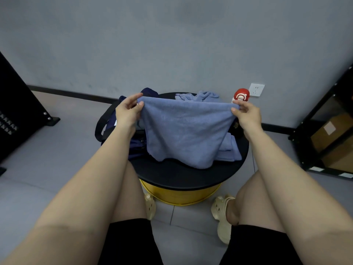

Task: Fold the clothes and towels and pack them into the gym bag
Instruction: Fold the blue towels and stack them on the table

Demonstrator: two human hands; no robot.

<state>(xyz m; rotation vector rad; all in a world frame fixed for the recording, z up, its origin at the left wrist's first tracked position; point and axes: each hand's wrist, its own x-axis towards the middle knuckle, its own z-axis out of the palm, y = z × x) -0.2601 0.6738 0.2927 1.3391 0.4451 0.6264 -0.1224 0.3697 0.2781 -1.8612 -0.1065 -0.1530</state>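
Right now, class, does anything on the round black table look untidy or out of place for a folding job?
Yes. A crumpled pale blue cloth lies unfolded at the table's far edge, unlike the folded blue towel stack on the right. Both hands hold the blue terry towel spread by its corners.

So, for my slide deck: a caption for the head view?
Both hands, left hand and right hand, hold a blue towel over the round table.

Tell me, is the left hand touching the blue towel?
Touching. The head view shows the left hand pinching the top corner of the blue towel.
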